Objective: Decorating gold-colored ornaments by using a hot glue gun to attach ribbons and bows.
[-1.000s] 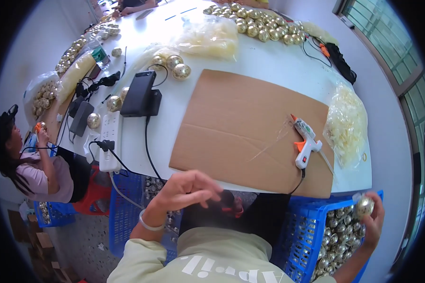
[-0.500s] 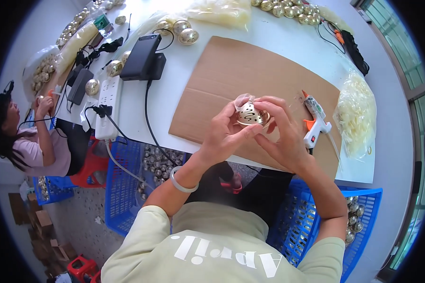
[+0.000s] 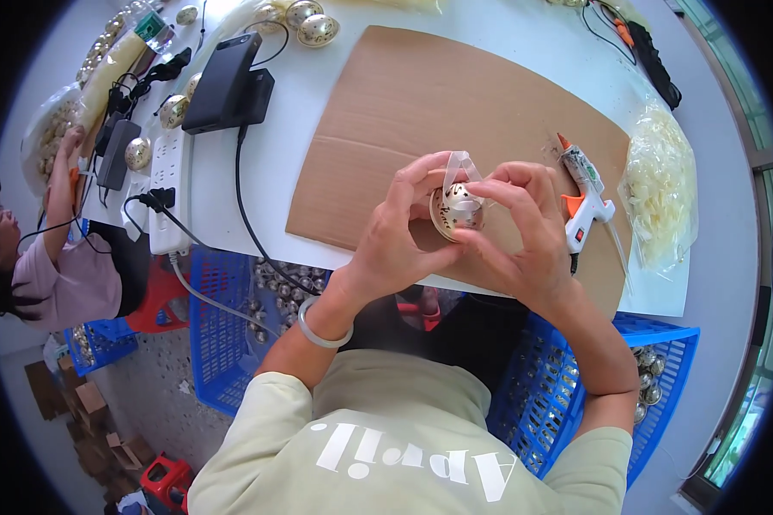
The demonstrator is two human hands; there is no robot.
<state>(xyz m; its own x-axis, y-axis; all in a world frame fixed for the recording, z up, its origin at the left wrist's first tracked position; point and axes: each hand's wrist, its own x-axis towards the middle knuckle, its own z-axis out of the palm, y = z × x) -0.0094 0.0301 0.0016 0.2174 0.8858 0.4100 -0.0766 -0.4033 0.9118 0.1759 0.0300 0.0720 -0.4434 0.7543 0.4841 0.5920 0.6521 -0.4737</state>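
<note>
Over the front part of a brown cardboard sheet [image 3: 421,112], a shiny gold ornament [image 3: 445,215] with dark markings is held between my two hands. A pale sheer ribbon [image 3: 460,161] loops up from it, and part of the ribbon lies across its face. My left hand [image 3: 395,230] is closed round the ornament's left side, its fingers behind and its thumb below. From the right, my right hand [image 3: 528,227] pinches at it, index fingertip at the ribbon and thumb at the lower edge. To the right of that hand lies a white-and-orange glue gun [image 3: 586,199].
A bag of cream-coloured pieces [image 3: 660,193] lies at the right. On the left are a power strip [image 3: 170,184], a black device [image 3: 223,86] and trailing cords. Blue baskets [image 3: 210,335] of ornaments stand below the table. Another person [image 3: 60,266] works at the far left.
The ornament has turned in my hands, and its ribbon now stands up as a loop. The view has shifted, and the other person's hand has moved up to a bag.
</note>
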